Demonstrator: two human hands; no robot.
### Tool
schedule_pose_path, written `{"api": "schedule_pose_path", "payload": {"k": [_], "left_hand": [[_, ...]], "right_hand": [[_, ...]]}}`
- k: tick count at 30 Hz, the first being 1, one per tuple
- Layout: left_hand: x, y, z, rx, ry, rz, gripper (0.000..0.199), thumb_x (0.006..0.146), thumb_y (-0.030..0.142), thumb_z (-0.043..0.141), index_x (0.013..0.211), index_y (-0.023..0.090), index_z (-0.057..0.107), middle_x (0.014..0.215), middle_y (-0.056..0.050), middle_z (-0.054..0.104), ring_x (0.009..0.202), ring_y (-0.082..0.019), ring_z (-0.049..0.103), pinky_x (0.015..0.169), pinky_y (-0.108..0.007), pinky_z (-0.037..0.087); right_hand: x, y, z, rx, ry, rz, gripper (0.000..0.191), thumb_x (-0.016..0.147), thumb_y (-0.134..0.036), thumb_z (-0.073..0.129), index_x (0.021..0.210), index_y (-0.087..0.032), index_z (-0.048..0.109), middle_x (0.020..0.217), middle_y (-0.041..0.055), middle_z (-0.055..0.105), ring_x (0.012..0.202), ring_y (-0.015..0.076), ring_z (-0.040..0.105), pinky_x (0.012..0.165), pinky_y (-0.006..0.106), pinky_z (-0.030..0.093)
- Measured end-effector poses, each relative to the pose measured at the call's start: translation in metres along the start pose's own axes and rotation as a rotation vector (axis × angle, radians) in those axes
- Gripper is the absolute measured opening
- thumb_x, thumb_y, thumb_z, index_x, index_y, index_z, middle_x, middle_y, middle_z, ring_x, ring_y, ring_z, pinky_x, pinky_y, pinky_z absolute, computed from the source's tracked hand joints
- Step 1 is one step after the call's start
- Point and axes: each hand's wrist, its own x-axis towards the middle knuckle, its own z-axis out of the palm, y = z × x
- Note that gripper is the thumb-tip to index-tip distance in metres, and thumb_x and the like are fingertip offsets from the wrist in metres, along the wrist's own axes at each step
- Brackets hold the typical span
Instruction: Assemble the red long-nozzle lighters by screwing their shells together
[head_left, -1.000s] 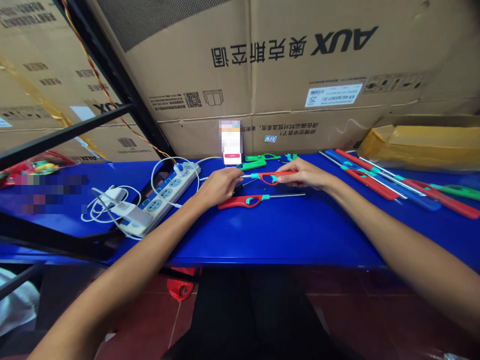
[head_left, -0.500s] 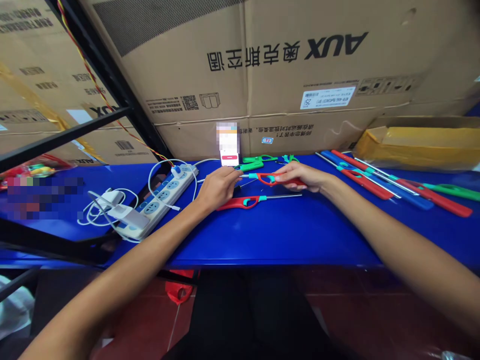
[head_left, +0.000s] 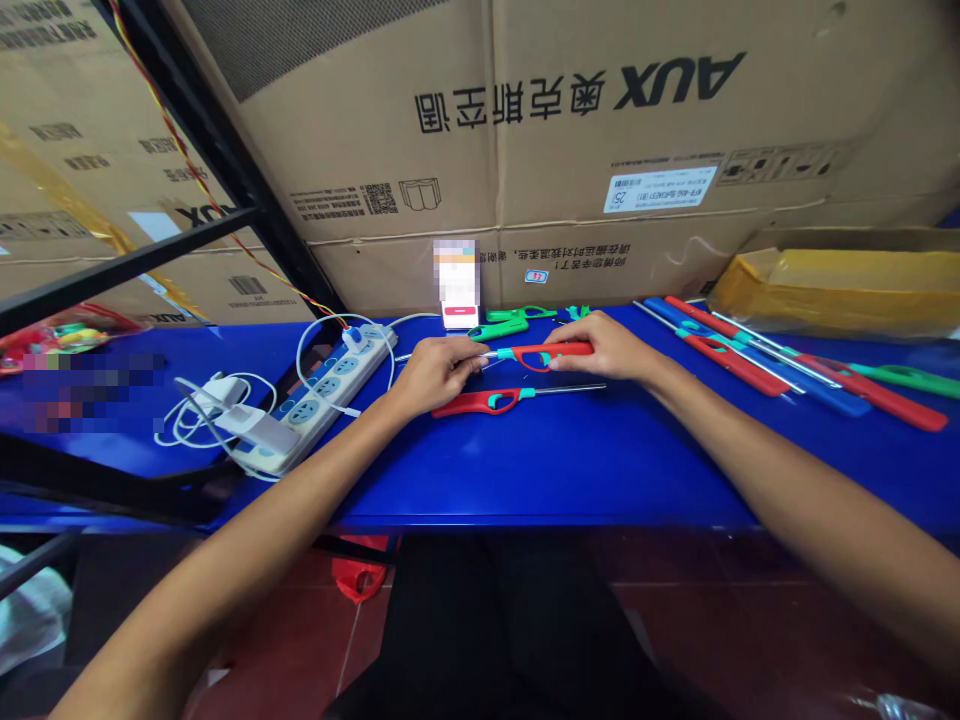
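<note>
My right hand [head_left: 611,347] is closed round the handle of a red lighter [head_left: 532,355] with a green trigger, its metal tube pointing left. My left hand [head_left: 439,372] pinches the tube end of that same lighter. Just below both hands, a second red lighter [head_left: 480,402] lies on the blue table [head_left: 540,470], its tube pointing right. Behind the hands lie green plastic handle pieces [head_left: 504,328]. A lit phone [head_left: 459,290] stands upright against the cardboard box.
A white power strip [head_left: 330,390] with chargers and cables is at the left. Several red, blue and green lighters [head_left: 757,365] lie at the right, before a yellow-taped carton [head_left: 832,290]. A large cardboard box [head_left: 540,170] stands behind; a black shelf frame [head_left: 217,160] rises at left.
My right hand has shifted its grip on the lighter, with its fingers now arched over the handle. My left hand has turned slightly at the tube end, its fingertips more visible.
</note>
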Motion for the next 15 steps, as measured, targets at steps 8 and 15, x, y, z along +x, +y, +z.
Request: {"api": "schedule_pose_path", "payload": {"k": [8, 15], "left_hand": [[-0.001, -0.008, 0.02, 0.113, 0.005, 0.01, 0.031, 0.112, 0.025, 0.054, 0.123, 0.019, 0.082, 0.11, -0.012, 0.084, 0.101, -0.026, 0.08, 0.091, -0.04, 0.064], [0.005, -0.009, 0.008, 0.132, 0.034, -0.042, 0.025, 0.111, 0.028, 0.06, 0.13, 0.02, 0.075, 0.117, -0.012, 0.083, 0.101, -0.025, 0.078, 0.091, -0.038, 0.062]], "right_hand": [[0.001, 0.007, 0.004, 0.254, -0.24, 0.256, 0.036, 0.096, -0.058, 0.075, 0.086, -0.024, 0.074, 0.059, -0.0053, 0.053, 0.048, 0.0125, 0.04, 0.048, 0.032, 0.026], [0.005, 0.017, 0.009, 0.067, -0.042, 0.164, 0.038, 0.092, -0.06, 0.081, 0.103, -0.024, 0.079, 0.073, -0.0014, 0.067, 0.063, 0.017, 0.055, 0.062, 0.034, 0.036]]}}
